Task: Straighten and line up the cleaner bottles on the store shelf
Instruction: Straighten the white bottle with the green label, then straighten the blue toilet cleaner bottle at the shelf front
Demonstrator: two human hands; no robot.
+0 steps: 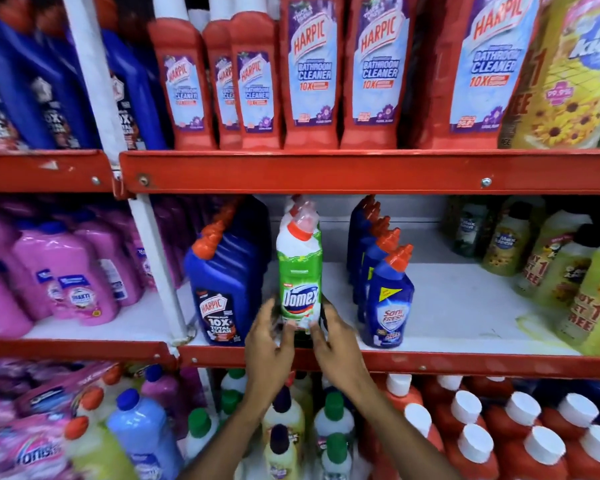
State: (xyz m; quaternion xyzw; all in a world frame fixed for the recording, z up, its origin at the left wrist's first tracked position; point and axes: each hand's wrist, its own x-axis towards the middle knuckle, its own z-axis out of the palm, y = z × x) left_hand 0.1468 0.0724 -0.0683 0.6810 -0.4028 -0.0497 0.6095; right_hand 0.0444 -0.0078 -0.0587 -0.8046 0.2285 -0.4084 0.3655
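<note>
Left hand (269,344) and right hand (336,341) grasp the base of the upright green Domex bottle (300,271) at the middle shelf's (465,362) near edge, between the blue Harpic bottle (222,292) and the Sani Fresh bottle (388,299).

Domex bottle (299,271) between both hands' fingers (284,336); Harpic bottle (222,289) left of fingers, Sani Fresh bottle (388,299) right, same shelf (465,362).

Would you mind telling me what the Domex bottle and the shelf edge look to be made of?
Domex bottle: probably moulded plastic, white and opaque, in a glossy printed green sleeve; the crinkled film over its cap suggests shrink-wrap. Shelf edge: apparently painted metal, red, with chipped paint and screw heads showing.
</note>
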